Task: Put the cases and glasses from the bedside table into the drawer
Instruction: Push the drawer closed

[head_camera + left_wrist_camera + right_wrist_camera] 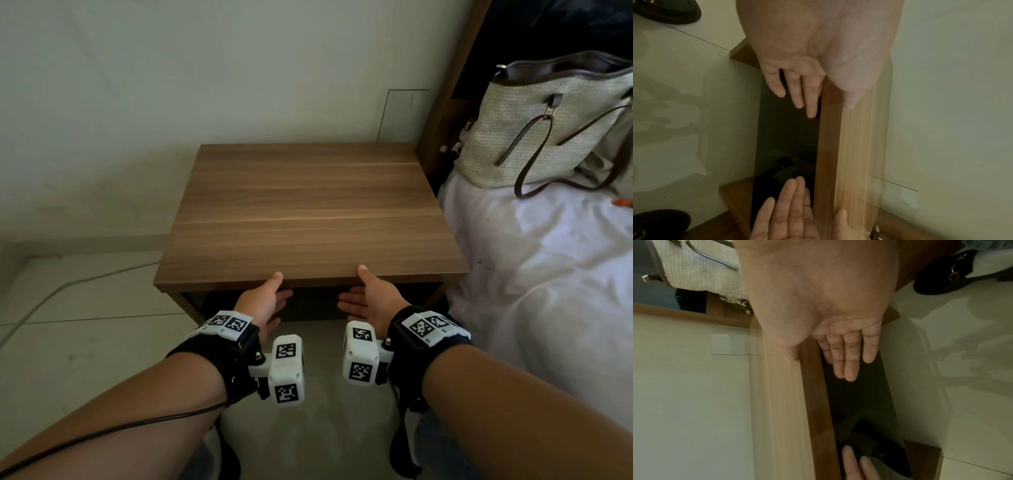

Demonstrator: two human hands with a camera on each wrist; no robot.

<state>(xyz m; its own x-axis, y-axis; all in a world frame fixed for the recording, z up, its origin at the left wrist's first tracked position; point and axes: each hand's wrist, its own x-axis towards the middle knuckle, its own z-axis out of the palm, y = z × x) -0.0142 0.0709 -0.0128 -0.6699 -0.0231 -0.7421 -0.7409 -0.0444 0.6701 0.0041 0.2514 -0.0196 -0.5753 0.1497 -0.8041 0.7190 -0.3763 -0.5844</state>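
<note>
The bedside table [308,212], the biggest thing here, has a bare wooden top with no cases or glasses on it in any of the 3 views; they may be in the drawer, but that cannot be seen. To the table's right lies a bed with a white sheet [548,274], and on it a woven handbag [548,130]. Below the table's front edge is the dark drawer front [789,138], its long axis running left to right under the edge, facing the person. Both hands meet that edge, about equally near. The left hand [265,299] and right hand [371,301] are flat, fingers straight against the dark front, thumbs up on the top's edge, gripping nothing. Probably the drawer is being pushed home.
</note>
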